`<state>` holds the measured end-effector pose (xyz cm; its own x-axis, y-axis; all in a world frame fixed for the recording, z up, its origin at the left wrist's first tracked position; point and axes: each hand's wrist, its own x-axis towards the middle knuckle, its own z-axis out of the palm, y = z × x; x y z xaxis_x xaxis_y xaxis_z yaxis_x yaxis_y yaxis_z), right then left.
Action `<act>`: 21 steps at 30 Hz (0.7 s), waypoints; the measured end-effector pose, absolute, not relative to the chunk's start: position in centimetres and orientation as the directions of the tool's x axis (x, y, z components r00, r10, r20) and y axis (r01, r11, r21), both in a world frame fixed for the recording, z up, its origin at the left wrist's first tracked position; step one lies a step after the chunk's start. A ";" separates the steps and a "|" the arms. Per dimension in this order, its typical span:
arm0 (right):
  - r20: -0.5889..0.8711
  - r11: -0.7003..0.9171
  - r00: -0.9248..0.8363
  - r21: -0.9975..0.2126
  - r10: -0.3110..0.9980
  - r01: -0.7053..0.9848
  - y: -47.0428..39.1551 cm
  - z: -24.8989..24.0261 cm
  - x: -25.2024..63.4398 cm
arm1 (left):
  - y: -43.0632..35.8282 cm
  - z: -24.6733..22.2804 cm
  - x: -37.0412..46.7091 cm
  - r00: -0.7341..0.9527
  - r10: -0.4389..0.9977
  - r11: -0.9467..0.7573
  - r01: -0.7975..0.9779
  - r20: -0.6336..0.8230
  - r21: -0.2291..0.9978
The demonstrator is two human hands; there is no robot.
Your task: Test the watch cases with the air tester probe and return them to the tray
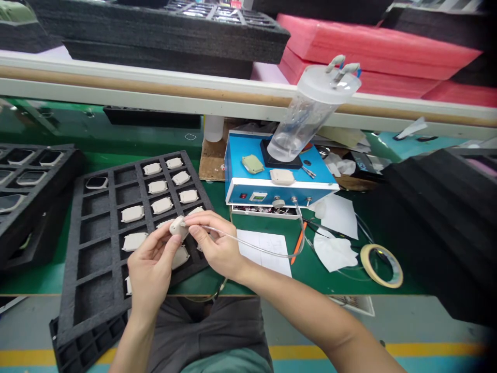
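My left hand (151,267) pinches a small beige watch case (176,227) between thumb and fingers, tipped up on its edge above the tray. Against its side my right hand (218,243) grips the end of a clear thin tube (267,252). The fingers hide the tube's tip, so I cannot tell if it enters the case. Below both hands lies a black foam tray (95,254) with several similar beige cases (132,213) in its compartments. From the tube's far end it runs to the front of a blue control box (241,155).
On the box stand a clear cylinder (298,124), a green case (252,164) and a beige case (282,176). White papers (267,243), orange tweezers (298,243) and a tape roll (365,259) lie to the right. Black foam trays (419,217) are stacked at far right.
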<state>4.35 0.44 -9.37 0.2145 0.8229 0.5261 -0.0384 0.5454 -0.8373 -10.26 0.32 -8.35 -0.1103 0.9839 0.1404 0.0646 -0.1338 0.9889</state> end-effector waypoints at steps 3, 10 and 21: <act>0.537 0.557 0.217 -0.829 0.815 -0.042 0.5 -9.4 4.4 | 0.3 -8.3 -10.2 -0.106 0.984 -0.138 0.066 0.145 0.988; 0.537 0.557 0.214 -0.829 0.816 -0.046 0.4 -9.3 4.4 | 0.4 -8.3 -10.2 -0.106 0.984 -0.140 0.060 0.145 0.988; 0.516 0.531 0.206 -0.847 0.832 -0.021 0.3 -9.3 4.4 | 0.2 -8.3 -10.2 -0.106 0.985 -0.133 0.053 0.138 0.990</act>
